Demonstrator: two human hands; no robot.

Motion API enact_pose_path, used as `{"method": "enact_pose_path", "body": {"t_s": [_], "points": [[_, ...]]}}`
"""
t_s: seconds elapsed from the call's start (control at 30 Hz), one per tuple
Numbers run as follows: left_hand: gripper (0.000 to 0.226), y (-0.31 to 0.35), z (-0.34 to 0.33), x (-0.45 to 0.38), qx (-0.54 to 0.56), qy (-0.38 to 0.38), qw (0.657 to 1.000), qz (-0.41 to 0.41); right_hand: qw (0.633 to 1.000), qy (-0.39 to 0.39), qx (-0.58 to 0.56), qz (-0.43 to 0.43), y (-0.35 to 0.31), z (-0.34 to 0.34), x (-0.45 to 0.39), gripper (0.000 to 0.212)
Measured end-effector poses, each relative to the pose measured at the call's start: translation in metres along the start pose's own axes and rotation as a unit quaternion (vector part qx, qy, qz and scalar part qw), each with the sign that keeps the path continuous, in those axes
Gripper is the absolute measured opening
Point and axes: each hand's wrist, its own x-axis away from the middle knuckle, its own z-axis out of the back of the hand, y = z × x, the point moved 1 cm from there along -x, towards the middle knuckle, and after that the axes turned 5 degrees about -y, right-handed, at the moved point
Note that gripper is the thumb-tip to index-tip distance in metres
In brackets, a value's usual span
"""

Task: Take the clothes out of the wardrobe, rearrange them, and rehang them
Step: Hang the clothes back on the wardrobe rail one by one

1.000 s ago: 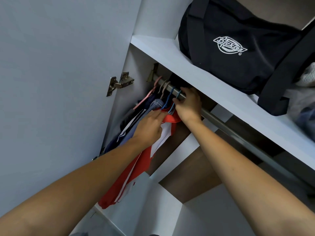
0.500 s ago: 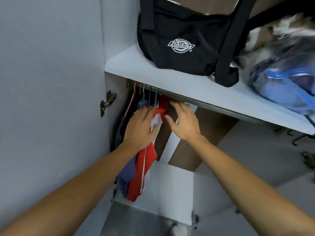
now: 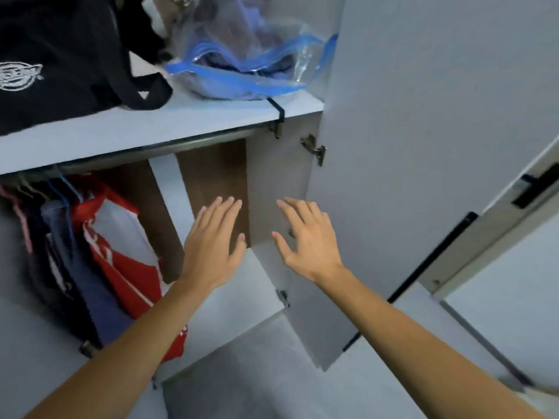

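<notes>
Hanging bunched at the rail's left end: clothes, freeing bare rod; left hand and right hand, grip wide, holding nothing.

Left hand: held flat with straight fingers, empty.
Right hand: spread, empty.
Clothes: hung from rail at left.
Black bag: placed on shelf.
</notes>
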Motion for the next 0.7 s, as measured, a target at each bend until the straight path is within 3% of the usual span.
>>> {"method": "enact_pose_path", "body": {"t_s": [0.33,0.5,0.7], "points": [[0.062,0.257,-0.084,0.039,0.114,-0.085,0.96,-0.242,0.982,0.066,0.045,-0.172,0.13,0.097,0.25,0.052],[0.067,0.388,-0.123,0.069,0.148,-0.138,0.913,-0.354,0.952,0.091,0.081,-0.28,0.189,0.142,0.366,0.055],[0.068,0.529,-0.172,0.088,0.153,-0.193,0.868,-0.432,0.896,0.117,0.112,-0.413,0.242,0.188,0.499,0.062]]}}
